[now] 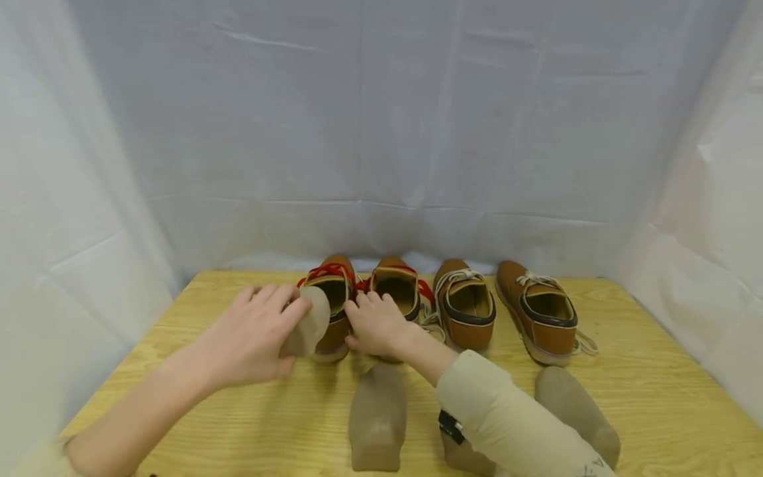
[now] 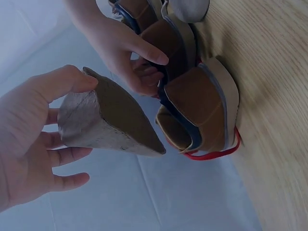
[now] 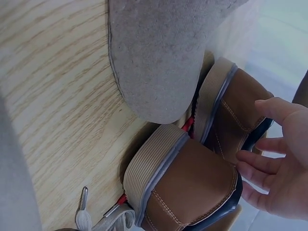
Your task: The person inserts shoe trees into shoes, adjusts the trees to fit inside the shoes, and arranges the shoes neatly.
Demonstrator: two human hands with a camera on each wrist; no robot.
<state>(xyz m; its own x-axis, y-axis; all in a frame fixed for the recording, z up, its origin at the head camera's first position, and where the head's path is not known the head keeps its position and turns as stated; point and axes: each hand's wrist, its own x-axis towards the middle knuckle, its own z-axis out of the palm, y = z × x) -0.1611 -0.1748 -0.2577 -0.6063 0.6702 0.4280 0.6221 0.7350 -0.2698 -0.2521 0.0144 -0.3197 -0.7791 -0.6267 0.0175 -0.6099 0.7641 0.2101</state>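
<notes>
My left hand (image 1: 256, 334) holds a grey-brown moulded-pulp shoe insert (image 1: 311, 318) up behind the leftmost brown shoe (image 1: 332, 341). In the left wrist view the insert (image 2: 106, 118) sits between the thumb and fingers, its pointed end toward that shoe's opening. My right hand (image 1: 375, 324) is at the heels of the two red-laced shoes, its fingers loosely bent. Seen from the right wrist, its fingertips (image 3: 246, 159) are by the collar of a brown shoe (image 3: 192, 180), and nothing is gripped; whether they touch is unclear. The second red-laced shoe (image 1: 392, 263) is partly hidden by this hand.
Two more brown shoes with cream laces stand to the right, one (image 1: 467, 331) beside the other (image 1: 551, 338). On the wooden table (image 1: 656, 371) in front lie further inserts, one (image 1: 377, 421) centrally, another (image 1: 575, 411) rightward, one partly under my right sleeve. A white sheet (image 1: 381, 132) hangs behind.
</notes>
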